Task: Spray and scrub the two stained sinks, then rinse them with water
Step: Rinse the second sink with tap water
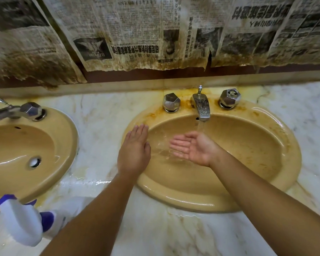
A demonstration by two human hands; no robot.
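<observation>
Rinse stage, as judged: tap (pixel 201 108) runs into right sink (pixel 192 201) over right hand (pixel 194 146), grip spread palm-up; left hand (pixel 134 152) flat at 9 o'clock rim; stains (pixel 155 113) show at 12 o'clock.

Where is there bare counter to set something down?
Bare marble counter between left sink and right sink, wet near the front; more right of it. Crowded: spray bottle front left; left hand and right hand over that sink.

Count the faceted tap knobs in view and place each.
3. Left knob and right knob flank the spout on the right sink; a third knob sits on the left sink. Another may lie off frame.
</observation>
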